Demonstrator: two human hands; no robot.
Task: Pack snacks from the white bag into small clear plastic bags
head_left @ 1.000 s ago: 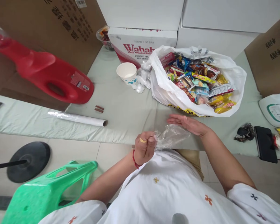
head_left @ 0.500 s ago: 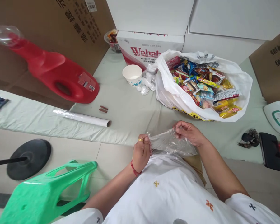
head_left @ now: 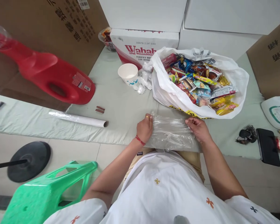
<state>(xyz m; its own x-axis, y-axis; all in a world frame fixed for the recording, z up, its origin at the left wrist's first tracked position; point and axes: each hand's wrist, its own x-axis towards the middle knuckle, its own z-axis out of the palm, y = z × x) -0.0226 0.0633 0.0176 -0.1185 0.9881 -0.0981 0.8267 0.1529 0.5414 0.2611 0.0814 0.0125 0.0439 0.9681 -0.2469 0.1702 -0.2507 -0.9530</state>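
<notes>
A sheet of clear plastic wrap point(head_left: 169, 132) stretches between my two hands at the table's front edge. Its upper edge is pulled fairly straight, while the lower part hangs in loose wrinkles. My left hand point(head_left: 144, 128) is closed on the sheet's left end, thumb on top. At the other end, my right hand point(head_left: 198, 128) pinches the upper corner between thumb and fingers. Just beyond the sheet stands a white plastic bag point(head_left: 162, 93) full of wrapped snacks point(head_left: 200, 82). A white roll of film point(head_left: 79, 119) lies to the left.
Behind are a paper cup point(head_left: 128, 74), crumpled plastic lumps point(head_left: 144, 79) and a Wahaha water carton point(head_left: 130, 46). A red jug point(head_left: 60, 79) stands at left, above two brown strips point(head_left: 100, 109). At right lie keys point(head_left: 245, 135) and a phone point(head_left: 268, 147). A green stool point(head_left: 49, 193) is below left.
Both hands have moved forward over the table and farther apart, to the right for the right hand. The plastic wrap is now spread wider and flatter between them.
</notes>
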